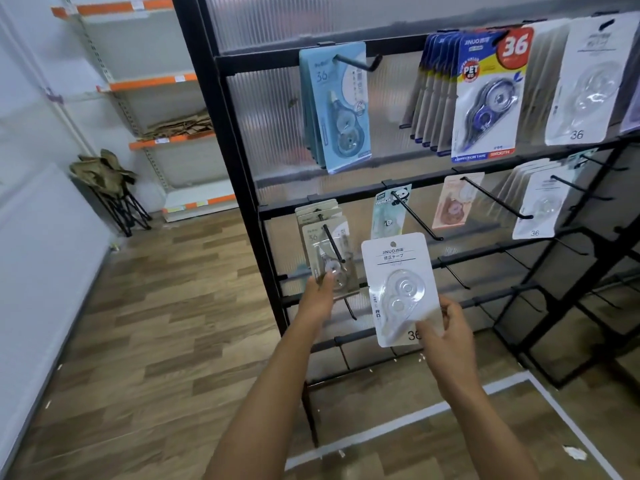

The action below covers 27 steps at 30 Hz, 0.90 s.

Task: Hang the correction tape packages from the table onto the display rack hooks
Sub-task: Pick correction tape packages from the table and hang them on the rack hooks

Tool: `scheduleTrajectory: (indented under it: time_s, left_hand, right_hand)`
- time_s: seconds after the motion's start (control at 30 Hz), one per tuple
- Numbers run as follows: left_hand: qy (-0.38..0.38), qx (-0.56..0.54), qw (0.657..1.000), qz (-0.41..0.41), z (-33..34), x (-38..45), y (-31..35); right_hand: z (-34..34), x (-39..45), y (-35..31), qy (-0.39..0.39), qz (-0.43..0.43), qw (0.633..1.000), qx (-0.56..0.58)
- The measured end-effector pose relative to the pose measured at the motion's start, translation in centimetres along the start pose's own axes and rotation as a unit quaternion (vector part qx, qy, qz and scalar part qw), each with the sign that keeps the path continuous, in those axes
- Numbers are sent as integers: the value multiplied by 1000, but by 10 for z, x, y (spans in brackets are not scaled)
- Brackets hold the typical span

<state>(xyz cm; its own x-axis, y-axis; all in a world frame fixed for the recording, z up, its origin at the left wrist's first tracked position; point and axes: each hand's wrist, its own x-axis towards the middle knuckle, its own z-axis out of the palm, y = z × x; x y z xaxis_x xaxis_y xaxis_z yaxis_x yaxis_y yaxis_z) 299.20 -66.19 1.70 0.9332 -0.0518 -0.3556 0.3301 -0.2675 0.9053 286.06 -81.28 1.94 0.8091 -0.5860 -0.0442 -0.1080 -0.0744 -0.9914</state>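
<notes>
Our right hand (446, 332) pinches the lower corner of a white correction tape package (401, 289), held upright in front of the black display rack (242, 140). Our left hand (317, 294) grips the bottom of the beige packages (327, 247) hanging on a low hook (334, 244) just left of it.

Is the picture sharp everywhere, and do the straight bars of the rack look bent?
Head view: the white package in the right hand reads clearly; the beige package that the left hand touches is softer. The black rack posts lean and curve toward the edges, a wide-angle effect. Glare whitens the clear blisters at upper right.
</notes>
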Motion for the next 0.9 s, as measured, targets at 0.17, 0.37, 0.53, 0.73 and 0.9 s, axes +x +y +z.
scheduleTrajectory:
  time_s: [0.17, 0.37, 0.53, 0.73, 0.9]
  left_hand:
    - [48, 18, 998, -24, 0, 32, 16]
    - [76, 123, 985, -94, 25, 29, 2]
    - [15, 175, 984, 7, 70, 5, 11]
    - [135, 126, 967, 178, 125, -23, 62]
    - [254, 164, 906, 295, 178, -40, 95]
  right_hand:
    - [-9, 3, 2, 23, -6, 1000, -14]
    - [-23, 9, 1, 56, -18, 998, 7]
    - [-43, 25, 1, 80, -28, 996, 22]
    - [-91, 65, -2, 82, -31, 994, 63]
    - [-145, 113, -6, 74, -55, 993, 75]
